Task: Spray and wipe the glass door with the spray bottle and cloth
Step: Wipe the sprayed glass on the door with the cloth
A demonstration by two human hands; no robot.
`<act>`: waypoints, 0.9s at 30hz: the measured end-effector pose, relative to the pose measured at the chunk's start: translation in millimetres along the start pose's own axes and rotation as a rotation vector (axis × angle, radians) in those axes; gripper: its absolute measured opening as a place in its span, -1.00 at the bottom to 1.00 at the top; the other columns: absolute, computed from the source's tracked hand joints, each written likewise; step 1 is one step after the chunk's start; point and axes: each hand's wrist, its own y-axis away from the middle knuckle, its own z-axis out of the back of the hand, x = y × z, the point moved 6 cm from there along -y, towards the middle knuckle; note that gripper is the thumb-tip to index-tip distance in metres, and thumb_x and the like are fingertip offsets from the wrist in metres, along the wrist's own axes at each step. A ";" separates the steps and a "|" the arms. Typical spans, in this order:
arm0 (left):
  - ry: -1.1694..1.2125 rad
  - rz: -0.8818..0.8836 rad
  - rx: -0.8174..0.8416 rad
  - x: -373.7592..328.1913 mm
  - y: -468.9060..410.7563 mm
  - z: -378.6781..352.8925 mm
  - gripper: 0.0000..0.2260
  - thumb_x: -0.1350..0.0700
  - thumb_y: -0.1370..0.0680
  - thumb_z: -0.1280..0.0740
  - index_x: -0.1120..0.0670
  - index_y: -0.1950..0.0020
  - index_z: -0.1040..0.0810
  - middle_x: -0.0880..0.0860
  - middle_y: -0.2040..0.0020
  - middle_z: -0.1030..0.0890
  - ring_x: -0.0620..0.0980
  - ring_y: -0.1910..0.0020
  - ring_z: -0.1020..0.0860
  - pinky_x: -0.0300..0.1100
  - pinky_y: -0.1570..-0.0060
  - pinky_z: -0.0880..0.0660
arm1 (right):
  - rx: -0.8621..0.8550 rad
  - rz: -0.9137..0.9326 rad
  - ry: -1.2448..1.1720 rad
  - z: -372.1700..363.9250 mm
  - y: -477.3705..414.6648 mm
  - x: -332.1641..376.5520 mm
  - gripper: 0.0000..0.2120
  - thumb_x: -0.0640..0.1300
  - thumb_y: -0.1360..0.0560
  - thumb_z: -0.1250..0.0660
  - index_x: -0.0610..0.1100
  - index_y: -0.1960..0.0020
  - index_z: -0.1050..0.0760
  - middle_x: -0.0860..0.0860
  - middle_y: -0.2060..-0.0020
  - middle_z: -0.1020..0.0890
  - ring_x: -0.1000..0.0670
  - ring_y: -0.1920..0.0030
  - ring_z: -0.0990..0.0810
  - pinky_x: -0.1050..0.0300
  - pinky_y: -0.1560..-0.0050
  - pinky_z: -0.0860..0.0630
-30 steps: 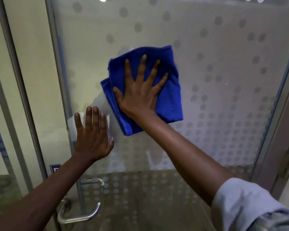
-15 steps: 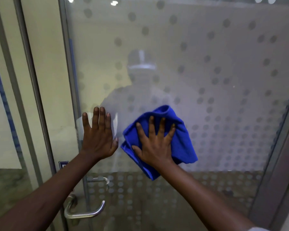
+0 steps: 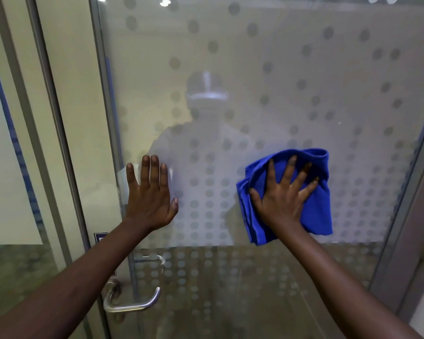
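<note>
Cloth: one blue microfibre cloth, folded and bunched, is pressed flat against the glass door at mid-height, right of the pane's middle and just above the line where the frosted band meets the darker lower part.
Right hand: the right hand lies on the cloth with fingers spread wide, palm pinning it to the pane; it clutches nothing.
Left hand: the left hand rests bare and flat on the glass near the door's left edge, fingers together and pointing up, well apart from the cloth.
Glass door: one pane, frosted, patterned with rows of grey dots that crowd closer toward the bottom.
Handle: one curved metal lever handle sits low on the left edge, below the left forearm and clear of both hands.
Frame: a metal frame post stands left of the door; a second upright runs along the right edge.
Sign: a small blue sign beside the left wrist is mostly covered by the arm and cannot be read.
Reflection: a blurred figure of the person shows in the glass between the two hands; no detail can be made out.
Spray bottle: none shows in this view.
Cut off: both arms leave the picture at the bottom corners; the door's top and foot lie beyond the edges.
</note>
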 end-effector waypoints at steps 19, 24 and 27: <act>0.461 0.505 0.102 -62.9 -31.5 66.5 -0.24 -0.36 -0.47 -0.08 0.25 -0.36 -0.36 0.22 -0.14 -0.55 0.21 -0.06 -0.52 0.08 0.06 -0.48 | -0.038 0.039 -0.233 76.4 -51.6 125.3 -0.37 0.28 -0.52 0.06 0.07 -0.54 -0.06 -0.15 -0.57 -0.03 -0.34 -0.51 -0.01 -0.45 -0.25 -0.14; 0.704 0.760 0.066 -72.7 -40.3 62.5 -0.36 -0.21 -0.52 -0.29 0.19 -0.41 -0.24 0.10 -0.22 -0.55 0.17 -0.09 -0.57 0.11 0.02 -0.55 | -0.132 0.100 -0.417 77.2 -47.8 102.9 -0.49 -0.11 -0.55 -0.10 -0.04 -0.50 -0.21 -0.05 -0.53 -0.25 -0.18 -0.49 -0.16 -0.17 -0.13 -0.22; 0.891 0.992 0.095 -72.8 -44.0 51.6 -0.55 -0.13 -0.53 -0.36 0.13 -0.18 -0.26 -0.08 0.12 -0.51 0.09 0.13 -0.60 0.05 0.17 -0.57 | -0.180 0.123 -0.554 80.9 -40.4 90.1 -0.30 -0.44 -0.33 -0.14 -0.24 -0.48 -0.24 -0.21 -0.40 -0.39 -0.26 -0.38 -0.33 -0.13 -0.05 -0.27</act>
